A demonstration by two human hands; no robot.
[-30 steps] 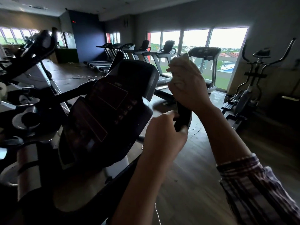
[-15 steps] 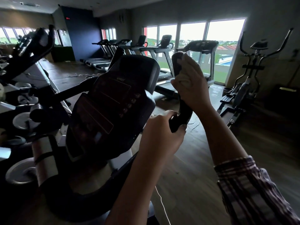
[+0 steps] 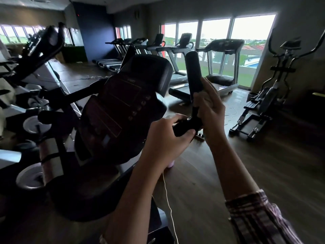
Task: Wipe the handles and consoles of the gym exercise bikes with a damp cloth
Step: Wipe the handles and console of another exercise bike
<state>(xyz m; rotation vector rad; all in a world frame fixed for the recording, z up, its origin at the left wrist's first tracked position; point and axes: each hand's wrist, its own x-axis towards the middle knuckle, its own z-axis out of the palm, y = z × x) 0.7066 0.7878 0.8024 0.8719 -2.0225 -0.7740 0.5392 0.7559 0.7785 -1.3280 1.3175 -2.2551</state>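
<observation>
An exercise bike's dark console [image 3: 123, 106] fills the middle of the head view. Its black right handle [image 3: 193, 73] rises upright to the right of the console. My right hand [image 3: 210, 110] wraps around the handle's lower part, near the bend. The cloth shows only as a pale sliver inside that grip. My left hand [image 3: 168, 136] grips the horizontal stretch of the same handle just below. The handle's upper half stands bare above my right hand.
Another bike's handlebars [image 3: 42, 44] and several bike frames crowd the left. A row of treadmills [image 3: 221, 64] lines the windows behind. An elliptical trainer [image 3: 274, 92] stands at the right. A thin white cord [image 3: 167, 194] hangs below my left arm. Wooden floor [image 3: 228, 173] stretches to the right.
My right hand has slid down the handle from its top to the lower part near the bend. The handle's upper half is now uncovered. My left hand kept its grip.
</observation>
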